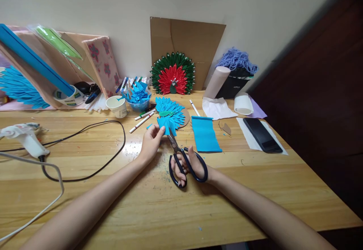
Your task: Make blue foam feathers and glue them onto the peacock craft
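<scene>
We pinch paper (166,125) in our left hand (150,144) and hold scissors (176,148) in our right hand (197,165), the blades meeting it. Past them we see a blue fan (178,111), with a blue sheet (207,135) and phone (261,133) to its right, a glue gun (27,138) at left, and a peacock (173,77) before cardboard (195,38)

left forearm (102,199): bare, slender, tapering | right forearm (249,203): bare, slender, tapering | hands (150,143): bare, slim-fingered
</scene>
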The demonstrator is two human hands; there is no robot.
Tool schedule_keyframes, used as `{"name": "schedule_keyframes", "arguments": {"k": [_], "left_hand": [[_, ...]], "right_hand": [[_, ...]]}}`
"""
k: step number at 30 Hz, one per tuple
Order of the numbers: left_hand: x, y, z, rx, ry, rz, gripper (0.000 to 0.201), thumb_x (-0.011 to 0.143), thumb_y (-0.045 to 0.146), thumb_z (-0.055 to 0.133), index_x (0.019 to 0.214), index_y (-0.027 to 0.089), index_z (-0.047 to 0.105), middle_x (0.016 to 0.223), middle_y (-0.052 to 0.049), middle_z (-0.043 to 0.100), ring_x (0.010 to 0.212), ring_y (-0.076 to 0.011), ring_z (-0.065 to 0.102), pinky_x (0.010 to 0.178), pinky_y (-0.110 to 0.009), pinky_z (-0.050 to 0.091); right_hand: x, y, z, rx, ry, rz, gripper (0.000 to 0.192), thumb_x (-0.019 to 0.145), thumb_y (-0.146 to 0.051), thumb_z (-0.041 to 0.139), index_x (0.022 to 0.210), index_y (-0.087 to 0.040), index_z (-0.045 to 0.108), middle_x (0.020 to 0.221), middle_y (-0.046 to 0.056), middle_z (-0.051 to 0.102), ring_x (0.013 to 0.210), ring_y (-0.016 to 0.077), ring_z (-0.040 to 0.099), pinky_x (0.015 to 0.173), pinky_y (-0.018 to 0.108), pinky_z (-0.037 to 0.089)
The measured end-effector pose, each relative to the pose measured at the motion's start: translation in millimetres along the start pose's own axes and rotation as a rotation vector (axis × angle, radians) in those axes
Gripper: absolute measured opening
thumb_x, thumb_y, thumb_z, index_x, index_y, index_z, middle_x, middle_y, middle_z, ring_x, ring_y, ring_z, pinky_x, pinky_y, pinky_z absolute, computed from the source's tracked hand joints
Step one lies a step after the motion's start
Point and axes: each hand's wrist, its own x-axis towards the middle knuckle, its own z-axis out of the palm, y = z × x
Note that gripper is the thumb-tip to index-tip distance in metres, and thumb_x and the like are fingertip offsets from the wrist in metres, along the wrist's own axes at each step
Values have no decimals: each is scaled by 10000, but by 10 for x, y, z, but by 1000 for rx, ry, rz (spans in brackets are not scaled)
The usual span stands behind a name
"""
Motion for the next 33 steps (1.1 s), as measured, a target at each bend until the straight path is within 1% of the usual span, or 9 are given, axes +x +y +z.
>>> {"name": "schedule_keyframes", "arguments": {"k": [2, 4, 7, 10, 14, 20, 24, 28, 33], "left_hand": [[-13, -5, 5, 23, -24, 16, 253, 791, 404, 540, 689, 183, 472, 596, 41, 455, 540, -98, 434, 511, -216, 343], [-21, 1, 9, 34, -29, 25, 235, 801, 399, 523, 714, 184, 484, 628, 33, 478, 564, -106, 444, 531, -223, 355], [-18, 25, 13, 13, -28, 43, 193, 805, 376, 505, 807, 185, 530, 767, -3, 568, 693, -133, 516, 626, -242, 400], [-11, 43, 13, 2, -31, 46, 196, 803, 370, 496, 860, 189, 545, 845, -21, 601, 786, -156, 545, 691, -257, 418], [-13, 39, 9, 8, -40, 47, 203, 802, 378, 499, 847, 184, 539, 823, -22, 598, 789, -158, 545, 690, -256, 417], [-25, 39, 15, 22, -37, 36, 198, 805, 375, 502, 816, 179, 527, 748, 3, 553, 676, -129, 496, 622, -240, 394], [-20, 30, 10, 18, -41, 51, 193, 811, 365, 499, 825, 174, 523, 765, -3, 550, 679, -127, 481, 624, -241, 383], [-13, 5, 6, 29, -37, 35, 196, 815, 369, 494, 839, 177, 518, 744, 1, 530, 667, -128, 470, 612, -242, 376], [-14, 2, 16, 18, -37, 63, 180, 815, 363, 487, 831, 186, 512, 705, 8, 499, 746, -154, 510, 671, -254, 400]], "right_hand": [[1, 8, 0, 6, 8, -3, 951, 524, -906, 154, 861, -107, 541, 427, -19, 500, 386, 133, 538, 426, 242, 439], [3, 15, -5, 8, 2, -15, 947, 523, -906, 152, 870, -113, 536, 427, -21, 499, 389, 136, 537, 427, 247, 437], [2, 27, -17, 3, -2, -42, 929, 535, -901, 142, 875, -123, 519, 429, -26, 495, 388, 136, 535, 428, 250, 439], [-1, 41, -27, -3, -9, -47, 907, 551, -895, 133, 870, -129, 501, 432, -26, 495, 383, 136, 532, 425, 252, 439], [-4, 67, -37, -9, 1, -51, 876, 577, -885, 141, 857, -133, 489, 438, -27, 492, 379, 133, 529, 404, 235, 417], [4, 88, -41, -5, 5, -53, 839, 562, -892, 148, 804, -153, 462, 423, -38, 480, 363, 129, 519, 389, 230, 407], [7, 79, -34, 4, 10, -37, 807, 535, -903, 161, 731, -168, 431, 408, -46, 462, 350, 121, 506, 382, 229, 411], [12, 88, -34, -5, 15, -56, 779, 540, -899, 170, 703, -176, 411, 399, -49, 455, 336, 117, 497, 370, 224, 409], [10, 81, -17, 24, -18, -82, 753, 545, -892, 210, 703, -181, 402, 393, -65, 438, 312, 96, 461, 340, 200, 388]]}}
